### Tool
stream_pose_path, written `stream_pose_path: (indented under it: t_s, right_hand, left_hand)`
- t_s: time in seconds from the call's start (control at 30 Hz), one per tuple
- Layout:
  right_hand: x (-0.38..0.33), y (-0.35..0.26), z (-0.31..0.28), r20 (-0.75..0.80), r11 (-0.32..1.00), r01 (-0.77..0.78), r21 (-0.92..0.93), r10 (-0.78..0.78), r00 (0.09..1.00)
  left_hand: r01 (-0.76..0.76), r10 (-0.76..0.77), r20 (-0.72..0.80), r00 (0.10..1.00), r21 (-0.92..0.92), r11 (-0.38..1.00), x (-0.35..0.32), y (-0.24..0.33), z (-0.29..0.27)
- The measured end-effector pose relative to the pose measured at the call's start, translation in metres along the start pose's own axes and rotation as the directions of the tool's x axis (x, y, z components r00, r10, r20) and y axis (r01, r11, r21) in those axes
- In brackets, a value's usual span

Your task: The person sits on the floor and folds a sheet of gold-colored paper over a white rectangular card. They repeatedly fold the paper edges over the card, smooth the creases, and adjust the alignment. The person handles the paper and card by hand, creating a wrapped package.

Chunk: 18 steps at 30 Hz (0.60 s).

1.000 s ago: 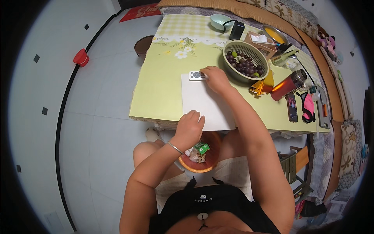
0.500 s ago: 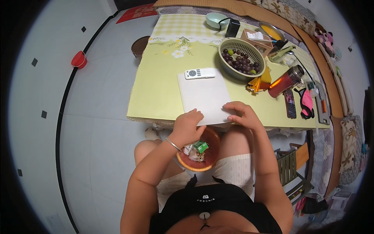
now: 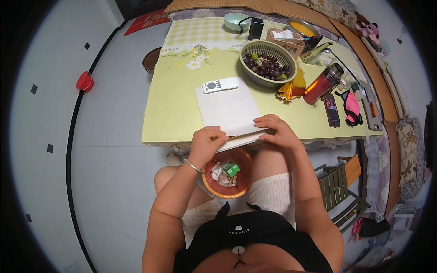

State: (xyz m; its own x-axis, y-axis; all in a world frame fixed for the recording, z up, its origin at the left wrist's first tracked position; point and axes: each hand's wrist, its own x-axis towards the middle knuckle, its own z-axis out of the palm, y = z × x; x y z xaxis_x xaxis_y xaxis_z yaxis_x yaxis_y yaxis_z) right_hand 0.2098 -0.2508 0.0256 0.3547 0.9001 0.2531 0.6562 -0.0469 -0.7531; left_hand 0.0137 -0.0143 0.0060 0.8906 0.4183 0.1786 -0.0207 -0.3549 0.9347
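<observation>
While both hands [image 3: 207,143] [image 3: 275,129] seemingly pinch the white paper [image 3: 227,109], its near edge lifts.

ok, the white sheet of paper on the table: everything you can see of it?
The white paper is a plain, blank rectangular sheet lying flat on the yellow-green table. Its near edge is lifted and folded at the table's front edge, pinched by the left hand and right hand. A white remote lies on its far edge.
</observation>
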Motion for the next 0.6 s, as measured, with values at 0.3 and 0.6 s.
stream_pose_path:
  t_s: [0.3, 0.6]
  right_hand:
    - [0.021, 0.036, 0.012, -0.209, 0.848, -0.415, 0.329, 0.494, 0.844]
    - [0.068, 0.057, 0.04, -0.449, 0.908, -0.37, 0.195, 0.418, 0.789]
  left_hand:
    - [0.115, -0.115, -0.076, 0.99, -0.002, 0.993, 0.02, 0.014, -0.003]
    - [0.095, 0.049, -0.29, 0.956, 0.463, 0.881, 0.034, -0.017, -0.012]
